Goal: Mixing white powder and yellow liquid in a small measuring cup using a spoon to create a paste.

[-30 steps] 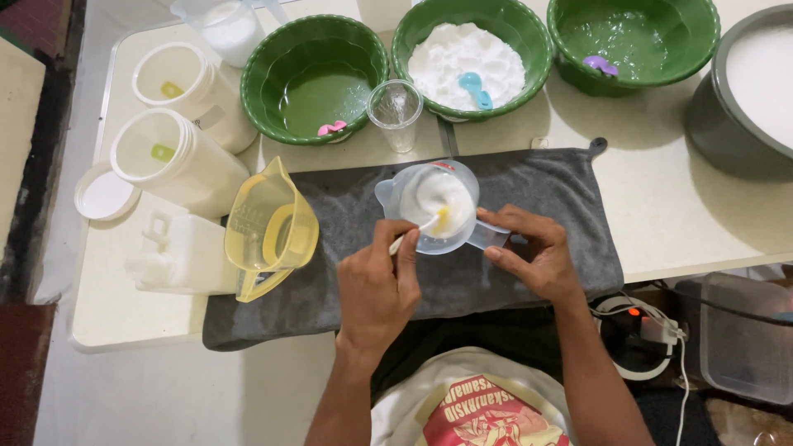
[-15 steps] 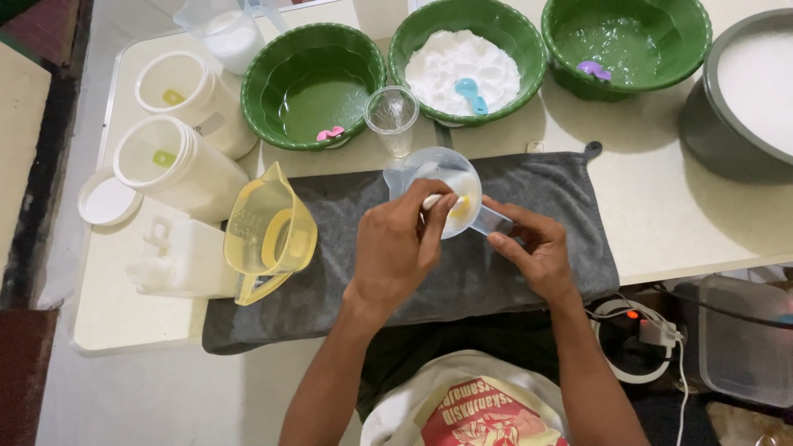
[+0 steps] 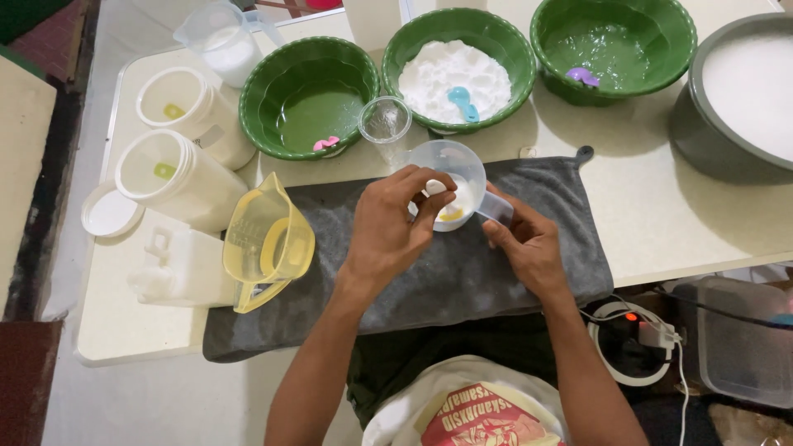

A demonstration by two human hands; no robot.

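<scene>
Cream worktop (image 3: 644, 223) under a grey towel (image 3: 462, 272), likely there to catch spills. Left hand (image 3: 392, 227) pinches a small white spoon handle (image 3: 435, 187) inside the clear measuring cup (image 3: 450, 177), which holds white powder and something yellow. Right hand (image 3: 529, 248) steadies the cup's handle. Beyond both grips, green bowls hold green liquid (image 3: 318, 111) and white powder (image 3: 450, 70).

A cream worktop (image 3: 644, 215) carries a grey towel (image 3: 462, 272) along its near edge. Beyond the towel stand three green bowls (image 3: 310, 103) and a small clear cup (image 3: 385, 124). Left of the towel sit two white canisters (image 3: 178, 177), a round lid (image 3: 109, 212) and a white jug (image 3: 186, 268). Right of it stands a grey pot (image 3: 743, 91).
</scene>
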